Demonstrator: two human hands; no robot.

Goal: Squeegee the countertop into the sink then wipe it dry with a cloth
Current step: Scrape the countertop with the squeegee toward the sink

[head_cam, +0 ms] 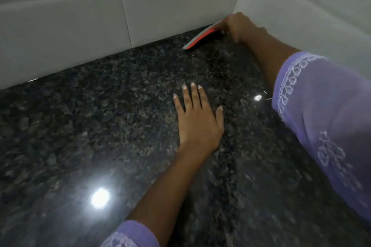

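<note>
A dark speckled granite countertop (100, 126) fills the view, glossy with light reflections. My right hand (239, 26) is stretched into the far right corner, where it grips a red squeegee (202, 37) with a pale grey blade. The blade rests on the counter next to the back wall. My left hand (197, 118) lies flat, palm down, on the middle of the counter with fingers spread and nothing in it. No sink or cloth is in view.
Grey tiled walls (80, 16) rise along the back and the right side (311, 6), meeting in a corner behind the squeegee. Purple embroidered sleeves (321, 110) cover both forearms.
</note>
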